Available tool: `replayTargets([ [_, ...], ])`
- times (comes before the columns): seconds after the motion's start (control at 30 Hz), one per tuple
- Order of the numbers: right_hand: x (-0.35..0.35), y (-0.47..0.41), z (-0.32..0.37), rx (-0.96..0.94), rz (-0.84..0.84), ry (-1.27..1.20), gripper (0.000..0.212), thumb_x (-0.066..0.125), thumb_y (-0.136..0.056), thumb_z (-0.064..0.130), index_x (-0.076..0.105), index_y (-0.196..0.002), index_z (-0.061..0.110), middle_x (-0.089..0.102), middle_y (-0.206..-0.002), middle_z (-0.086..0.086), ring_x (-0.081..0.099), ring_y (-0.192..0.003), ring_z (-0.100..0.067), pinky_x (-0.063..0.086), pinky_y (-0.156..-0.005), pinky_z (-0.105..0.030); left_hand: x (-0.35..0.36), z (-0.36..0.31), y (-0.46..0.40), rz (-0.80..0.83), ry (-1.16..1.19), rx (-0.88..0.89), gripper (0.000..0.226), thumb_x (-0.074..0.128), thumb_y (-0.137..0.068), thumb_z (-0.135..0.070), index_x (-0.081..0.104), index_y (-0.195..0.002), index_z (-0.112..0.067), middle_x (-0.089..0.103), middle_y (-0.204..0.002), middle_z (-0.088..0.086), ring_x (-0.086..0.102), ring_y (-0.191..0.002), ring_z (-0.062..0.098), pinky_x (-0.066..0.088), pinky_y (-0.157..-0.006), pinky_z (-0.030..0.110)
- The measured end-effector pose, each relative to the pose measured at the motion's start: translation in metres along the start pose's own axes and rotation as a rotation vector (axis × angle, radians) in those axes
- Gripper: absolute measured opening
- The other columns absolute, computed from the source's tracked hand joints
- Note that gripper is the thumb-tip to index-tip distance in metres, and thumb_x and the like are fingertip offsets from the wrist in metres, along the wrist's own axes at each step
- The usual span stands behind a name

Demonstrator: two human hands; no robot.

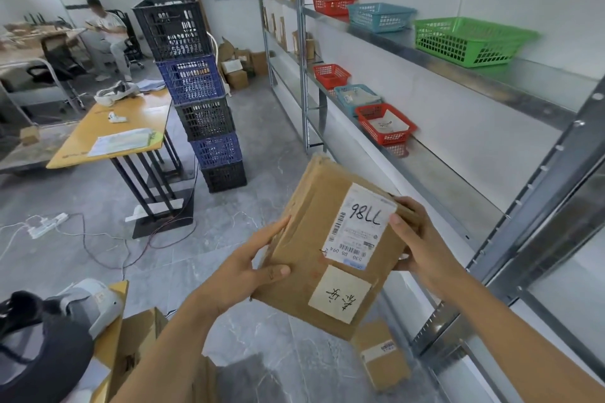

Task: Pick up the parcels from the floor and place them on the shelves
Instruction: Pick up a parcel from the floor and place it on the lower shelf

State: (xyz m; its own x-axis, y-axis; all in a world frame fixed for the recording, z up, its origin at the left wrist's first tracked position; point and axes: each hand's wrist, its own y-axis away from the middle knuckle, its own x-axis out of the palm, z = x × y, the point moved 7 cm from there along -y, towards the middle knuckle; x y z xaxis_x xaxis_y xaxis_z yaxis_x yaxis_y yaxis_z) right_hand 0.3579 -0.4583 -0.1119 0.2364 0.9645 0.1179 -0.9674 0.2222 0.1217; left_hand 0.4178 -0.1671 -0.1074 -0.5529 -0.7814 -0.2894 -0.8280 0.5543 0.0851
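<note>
I hold a flat brown cardboard parcel [311, 239] in front of me, above the floor. It carries a white shipping label with a handwritten number and a paler sticker below it. My left hand [248, 268] grips its left edge with the thumb on top. My right hand [422, 239] grips its right edge. A second, smaller brown parcel [381, 355] lies on the grey floor below, beside the shelf post. The metal shelves [458, 173] run along the right wall; the held parcel hangs left of the middle shelf.
Red [384, 123], teal [379, 16] and green [468, 41] baskets sit on the shelves. A tower of stacked crates [199, 91] stands ahead, next to a yellow table [121, 127]. Cables and a power strip [47, 224] lie on the floor. Open cartons [137, 340] sit at lower left. A person sits far back.
</note>
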Motion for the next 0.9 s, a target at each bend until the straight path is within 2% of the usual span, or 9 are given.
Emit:
replayTargets([
  [0.1,-0.014,0.002,0.002,-0.054,-0.092,0.059,0.068,0.085,-0.058,0.07,0.055,-0.108,0.036,0.056,-0.14,-0.005,0.066,-0.112,-0.023,0.065,-0.069,-0.041,-0.021,0.001,-0.005,-0.286,0.094,-0.008,0.076,0.089,-0.071,-0.036,0.056,-0.137,-0.054,0.042,-0.158,-0.009,0.052,-0.136,0.017,0.05,-0.1,0.035],
  [0.17,-0.014,0.005,0.009,-0.088,-0.123,0.151,0.055,0.074,-0.071,0.068,0.052,-0.109,0.036,0.054,-0.142,-0.002,0.065,-0.112,-0.015,0.064,-0.067,-0.029,-0.026,0.009,-0.01,-0.409,0.32,-0.08,0.098,0.096,-0.059,-0.044,0.052,-0.146,-0.034,0.056,-0.148,0.003,0.065,-0.123,0.025,0.054,-0.1,0.039],
  [0.23,-0.012,0.008,0.014,-0.093,-0.116,0.297,0.045,0.06,-0.082,0.063,0.049,-0.122,0.046,0.062,-0.134,0.003,0.066,-0.11,-0.012,0.063,-0.067,-0.025,-0.021,0.014,-0.018,-0.431,0.406,-0.12,0.089,0.095,-0.058,-0.056,0.065,-0.133,-0.017,0.074,-0.131,0.007,0.071,-0.117,0.026,0.054,-0.106,0.047],
  [0.37,0.0,0.01,0.01,-0.012,0.034,0.642,0.05,0.037,-0.095,0.065,0.026,-0.143,0.061,0.06,-0.128,0.019,0.062,-0.108,-0.012,0.053,-0.078,-0.014,0.004,0.018,-0.022,-0.368,0.458,-0.232,0.028,0.059,-0.1,-0.046,0.063,-0.126,-0.037,0.083,-0.108,-0.005,0.075,-0.105,0.02,0.059,-0.089,0.041],
  [0.5,0.001,0.014,0.005,-0.008,0.094,0.562,0.036,0.043,-0.102,0.051,0.04,-0.137,0.058,0.058,-0.126,0.035,0.057,-0.115,0.009,0.046,-0.09,-0.008,0.018,0.028,-0.019,-0.24,0.492,-0.324,0.034,0.039,-0.106,-0.055,0.044,-0.139,-0.056,0.083,-0.103,-0.018,0.076,-0.105,0.015,0.06,-0.082,0.041],
  [0.67,-0.019,0.01,-0.006,-0.015,-0.153,0.35,0.014,0.065,-0.099,0.019,0.062,-0.113,0.019,0.074,-0.124,-0.003,0.075,-0.1,-0.01,0.062,-0.09,-0.042,0.027,0.041,-0.01,-0.094,0.404,-0.407,0.048,0.032,-0.101,-0.067,0.025,-0.148,-0.069,0.073,-0.132,-0.014,0.07,-0.121,0.02,0.054,-0.102,0.06],
  [0.73,-0.021,0.011,-0.007,-0.014,-0.167,0.315,0.031,0.071,-0.095,0.013,0.056,-0.121,0.02,0.071,-0.125,-0.009,0.074,-0.103,-0.019,0.063,-0.086,-0.044,0.027,0.042,-0.007,-0.04,0.346,-0.411,0.047,0.029,-0.099,-0.069,0.018,-0.144,-0.076,0.068,-0.137,-0.016,0.068,-0.124,0.019,0.056,-0.095,0.061],
  [0.8,-0.021,0.01,-0.001,-0.007,-0.134,0.301,0.068,0.074,-0.092,0.016,0.039,-0.147,0.035,0.067,-0.123,-0.01,0.072,-0.106,-0.024,0.064,-0.08,-0.042,0.023,0.037,-0.005,-0.032,0.257,-0.375,0.047,0.029,-0.099,-0.069,0.016,-0.143,-0.078,0.068,-0.134,-0.02,0.069,-0.12,0.015,0.061,-0.084,0.051],
  [0.9,-0.021,0.009,0.008,0.023,-0.033,0.364,0.098,0.075,-0.092,0.025,0.009,-0.154,0.063,0.069,-0.11,-0.013,0.079,-0.093,-0.028,0.064,-0.068,-0.039,0.002,0.019,-0.005,-0.194,0.136,-0.256,0.042,0.044,-0.1,-0.061,0.045,-0.142,-0.066,0.078,-0.117,-0.016,0.073,-0.114,0.018,0.06,-0.095,0.046],
])
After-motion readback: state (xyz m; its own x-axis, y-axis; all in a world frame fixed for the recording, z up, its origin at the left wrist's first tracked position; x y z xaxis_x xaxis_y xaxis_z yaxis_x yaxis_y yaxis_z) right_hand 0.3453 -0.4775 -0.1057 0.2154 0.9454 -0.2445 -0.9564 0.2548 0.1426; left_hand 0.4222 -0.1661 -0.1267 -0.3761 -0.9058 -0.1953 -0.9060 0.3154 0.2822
